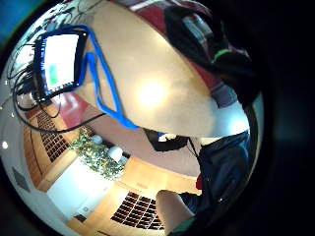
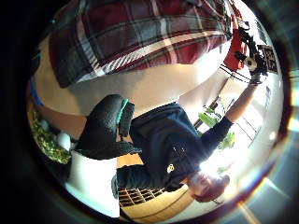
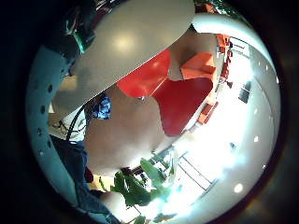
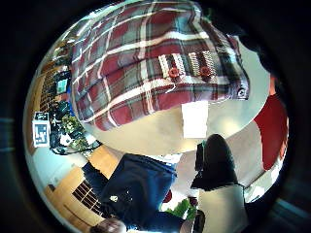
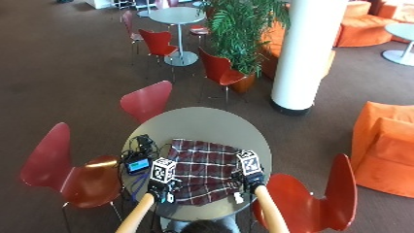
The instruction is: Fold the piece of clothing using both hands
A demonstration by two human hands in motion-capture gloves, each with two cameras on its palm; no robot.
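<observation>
A public lounge or café-style seating area, seen from above: a round grey table at centre frame is ringed by moulded red chairs, with a second round pedestal table and more red chairs at the upper edge. A tall potted palm and a white column stand at upper right, beside orange upholstered seating along the right edge. Brown carpet covers the floor throughout.
</observation>
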